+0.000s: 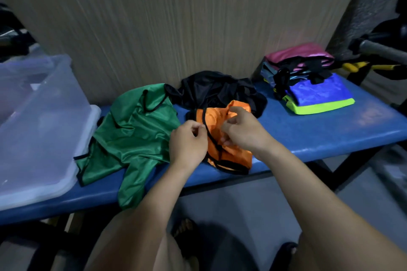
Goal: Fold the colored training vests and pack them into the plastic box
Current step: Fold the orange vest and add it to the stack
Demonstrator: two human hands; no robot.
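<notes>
1. The desk [330, 130] is a long blue bench-like surface with a smooth, slightly scuffed top and rounded front edge, carried on a dark metal frame. Behind it stands a beige wall panel [176, 17] with fine vertical grain; below is a grey floor.
2. At the desk's left end sits the plastic box [41, 138] — translucent, frosted, with a thick rolled rim and rounded corners.
3. Just beside the box lies the green vest [132, 143], shiny and slippery-looking, crumpled and unfolded, edged in black trim, with 1 part hanging over the front edge.
4. Behind it, against the wall panel, is a black vest [215, 90] in a loose heap.
5. The orange vest [229, 149] lies near the front edge in the middle of the desk, glossy with black binding, partly bunched and touching the black vest.
6. The left hand [187, 143] has its fingers curled, pinching the black trim at the orange vest's left side.
7. The right hand [242, 130] grips a gathered fold of the orange fabric — thumb and fingers closed on it.
8. At the right end rests a stack of folded vests [308, 81]: pink on top, then pale blue, bright blue and neon yellow-green, flat rectangles with black straps showing.
</notes>
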